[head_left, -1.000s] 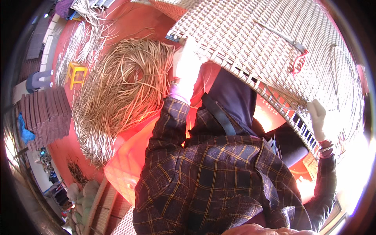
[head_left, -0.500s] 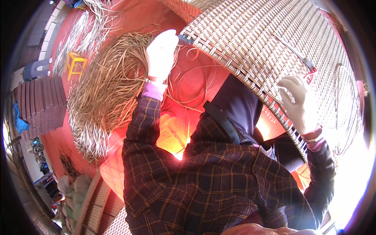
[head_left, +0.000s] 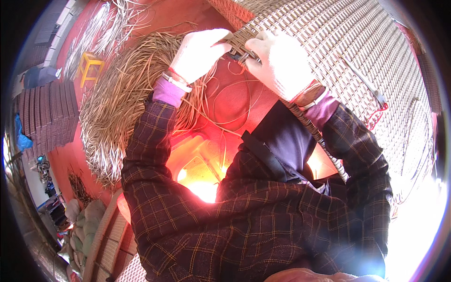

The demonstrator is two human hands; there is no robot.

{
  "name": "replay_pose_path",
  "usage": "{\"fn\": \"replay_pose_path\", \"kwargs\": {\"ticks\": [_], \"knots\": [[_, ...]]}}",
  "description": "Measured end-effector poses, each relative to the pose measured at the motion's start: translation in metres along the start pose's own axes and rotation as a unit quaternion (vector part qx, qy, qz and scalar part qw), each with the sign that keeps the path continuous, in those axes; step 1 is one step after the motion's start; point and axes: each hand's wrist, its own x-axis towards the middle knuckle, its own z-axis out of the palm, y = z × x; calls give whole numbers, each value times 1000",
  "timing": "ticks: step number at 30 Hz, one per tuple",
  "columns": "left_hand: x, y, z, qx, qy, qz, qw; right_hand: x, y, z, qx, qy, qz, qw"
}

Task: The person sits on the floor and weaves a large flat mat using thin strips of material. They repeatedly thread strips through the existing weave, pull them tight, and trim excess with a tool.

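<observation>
Head view showed the woven wicker panel [head_left: 352,61] filling the upper right, its corner at top centre. The right gloved hand [head_left: 252,52] curled its fingers narrowly around that edge; the left gloved hand [head_left: 227,42] had its fingertips narrowly spaced just beside it, any grip impossible to tell. Steady, even tension probably suited this edge work. Loose strands [head_left: 124,108] lay heaped upper left.

Yellow stool [head_left: 92,61], stacked brown panels [head_left: 50,117], blue plastic [head_left: 23,139]
</observation>
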Motion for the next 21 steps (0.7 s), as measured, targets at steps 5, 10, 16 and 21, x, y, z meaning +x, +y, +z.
{"fn": "replay_pose_path", "kwargs": {"ticks": [5, 10, 16, 21], "knots": [[7, -4, 6, 55, 3, 39, 998, 2, 4, 10, -36, -28, -3, 999], [9, -4, 10, 79, 23, 63, 995, 3, 7, -21, 124, -89, 83, 985], [-1, 5, 27, -53, 78, -40, 995, -81, 32, -133, 133, -118, 188, 966], [-29, 42, 48, 21, 240, -39, 970, -150, 9, -168, 93, -92, 241, 962]]}}
